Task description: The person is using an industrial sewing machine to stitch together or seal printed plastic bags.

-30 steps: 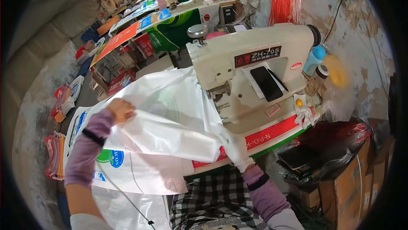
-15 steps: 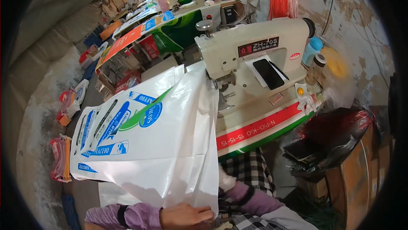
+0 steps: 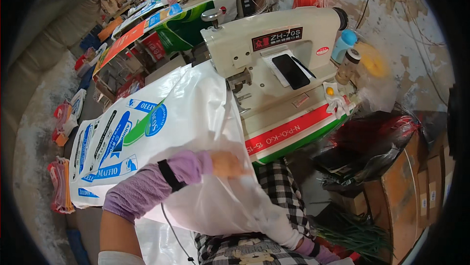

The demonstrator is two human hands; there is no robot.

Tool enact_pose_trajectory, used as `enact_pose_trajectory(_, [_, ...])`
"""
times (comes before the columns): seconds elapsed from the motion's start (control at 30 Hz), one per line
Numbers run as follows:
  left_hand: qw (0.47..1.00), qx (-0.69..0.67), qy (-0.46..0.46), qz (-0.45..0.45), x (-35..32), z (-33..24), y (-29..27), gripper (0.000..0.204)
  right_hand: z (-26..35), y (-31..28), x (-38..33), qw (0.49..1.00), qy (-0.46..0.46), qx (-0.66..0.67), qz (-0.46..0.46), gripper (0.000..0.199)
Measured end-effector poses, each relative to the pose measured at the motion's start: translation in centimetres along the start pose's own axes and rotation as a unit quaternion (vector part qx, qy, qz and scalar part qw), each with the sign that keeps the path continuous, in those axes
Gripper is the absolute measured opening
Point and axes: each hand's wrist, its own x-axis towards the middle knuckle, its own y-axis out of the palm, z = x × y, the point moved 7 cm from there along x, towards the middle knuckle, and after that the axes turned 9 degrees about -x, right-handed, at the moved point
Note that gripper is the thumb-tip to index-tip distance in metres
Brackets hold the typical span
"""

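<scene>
A large white woven plastic bag [image 3: 196, 103] with blue, green and black print lies at the left of the sewing machine [image 3: 274, 44]. Its upper right part is beside the machine's needle end, and its lower part hangs over my lap. My left hand [image 3: 227, 164], bare below a purple sleeve cover, is over the bag's right edge, its fingers smeared by motion. In a white glove, my right hand [image 3: 280, 227] is at the bag's lower right part above my checked lap. It is blurred too, and its fingers blend with the white plastic.
A phone [image 3: 290, 71] and pen lie on the machine bed. Next to them stand a blue bottle [image 3: 344, 46] and a flask [image 3: 348, 66]. Cardboard boxes [image 3: 399, 206] and a dark plastic bag [image 3: 364, 147] fill the right side. Folded bundles [image 3: 61, 185] lie at the left.
My left hand has moved up from the bag's lower edge to its right edge. My right hand has moved down and to the right. The whole view has shifted slightly.
</scene>
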Motion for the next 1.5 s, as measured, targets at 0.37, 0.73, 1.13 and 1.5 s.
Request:
enact_pose_trajectory(0.37, [0.784,-0.525,-0.081,-0.321,-3.0,-3.6,2.2,0.026,-12.6,0.8,13.0,0.886,0.126,0.366,-0.257,0.023])
enact_pose_trajectory(0.73, [0.835,-0.456,-0.083,-0.297,-2.6,-2.8,5.4,0.026,-7.4,8.4,15.6,0.830,0.133,0.541,-0.039,0.022])
enact_pose_trajectory(1.13, [0.999,-0.001,-0.036,-0.025,0.5,-10.0,0.1,0.039,-8.3,6.4,17.5,0.976,0.204,0.036,0.064,0.064])
enact_pose_trajectory(1.5, [0.952,0.290,-0.009,-0.096,-2.7,4.7,-8.2,0.025,-6.2,3.8,7.7,0.989,0.112,0.090,-0.034,0.060])
